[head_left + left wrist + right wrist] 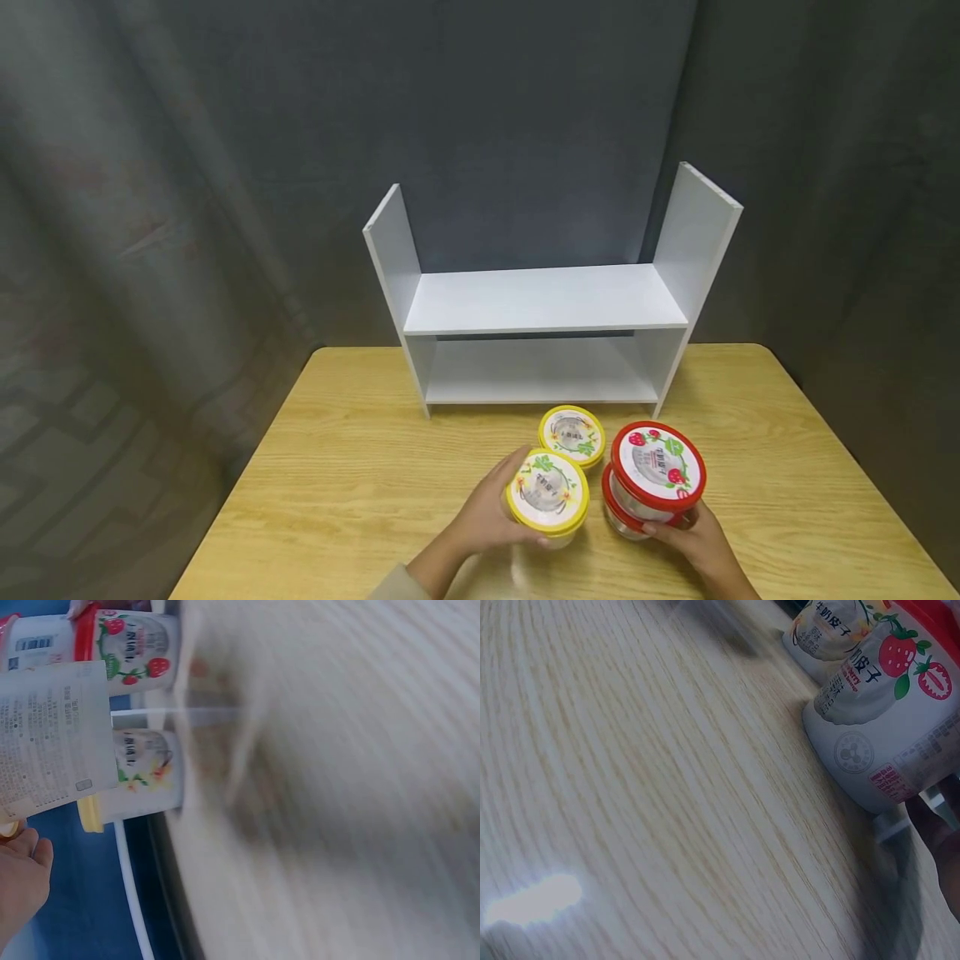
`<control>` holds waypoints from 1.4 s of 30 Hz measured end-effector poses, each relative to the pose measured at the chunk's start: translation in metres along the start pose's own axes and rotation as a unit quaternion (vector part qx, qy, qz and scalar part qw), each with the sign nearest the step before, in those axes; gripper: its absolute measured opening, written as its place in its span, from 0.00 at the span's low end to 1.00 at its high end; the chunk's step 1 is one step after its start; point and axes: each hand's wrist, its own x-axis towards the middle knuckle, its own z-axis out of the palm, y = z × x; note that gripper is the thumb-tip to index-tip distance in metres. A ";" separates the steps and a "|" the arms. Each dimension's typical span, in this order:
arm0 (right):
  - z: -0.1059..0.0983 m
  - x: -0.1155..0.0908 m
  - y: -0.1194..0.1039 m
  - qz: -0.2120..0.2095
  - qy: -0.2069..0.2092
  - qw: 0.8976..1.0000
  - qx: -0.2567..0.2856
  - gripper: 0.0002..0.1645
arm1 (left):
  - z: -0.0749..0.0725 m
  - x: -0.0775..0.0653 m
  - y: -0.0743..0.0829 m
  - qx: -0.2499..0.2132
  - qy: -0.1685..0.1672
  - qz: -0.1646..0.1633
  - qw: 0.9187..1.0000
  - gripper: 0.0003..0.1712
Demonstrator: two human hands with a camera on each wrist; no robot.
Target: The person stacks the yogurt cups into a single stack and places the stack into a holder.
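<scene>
A white tub with a yellow lid (548, 492) is gripped by my left hand (491, 512), fingers and thumb around its side. In the left wrist view, this tub's printed side (52, 739) is raised off the table, partly covering a second yellow-lidded tub (146, 776) that stands there. Two strawberry tubs with red lids are stacked to the right; the upper one (658, 467) sits over the lower one (622, 518). My right hand (701, 546) holds the stack, thumb near the lower lid. In the right wrist view, the lower strawberry tub (885, 712) stands on the wood.
Behind the tubs, a white two-tier shelf (543, 300) with tall side panels stands at the back of the wooden table (337, 467). Its lower board (540, 371) lies just beyond the rear yellow-lidded tub. Dark grey curtains (540, 125) hang around the table.
</scene>
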 end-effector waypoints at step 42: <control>-0.002 0.000 0.006 -0.018 -0.011 1.000 0.014 0.37 | -0.043 0.052 0.099 -0.004 -0.016 0.057 0.998 0.58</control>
